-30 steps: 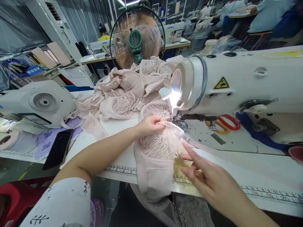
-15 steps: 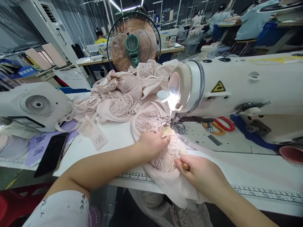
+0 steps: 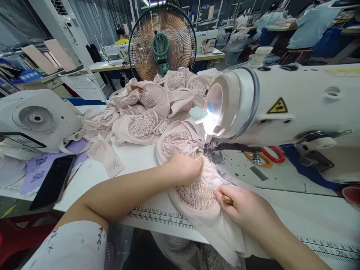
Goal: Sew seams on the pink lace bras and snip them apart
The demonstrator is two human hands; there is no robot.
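Note:
A pale pink lace bra (image 3: 197, 193) lies under the presser foot (image 3: 209, 148) of the sewing machine (image 3: 306, 97), its lower part hanging over the table's front edge. Curled on the lace just in front of the foot, my left hand (image 3: 187, 168) grips the fabric. My right hand (image 3: 244, 206) is closed at the cup's right edge. Out of its fist pokes the end of a wooden handle (image 3: 227, 199); the tool's other end is hidden. The right fingertips touch the bra's edge.
More lace bras (image 3: 152, 97) are heaped behind the foot. A phone (image 3: 53, 183) lies on purple paper at left, near a white machine part (image 3: 36, 116). Orange and red scissor handles (image 3: 267, 155) rest beneath the machine arm. A large fan (image 3: 161, 43) stands behind.
The view has shifted slightly. My left hand has turned more knuckles-up over the lace by the foot. My right hand still holds the wooden handle at the cup's edge.

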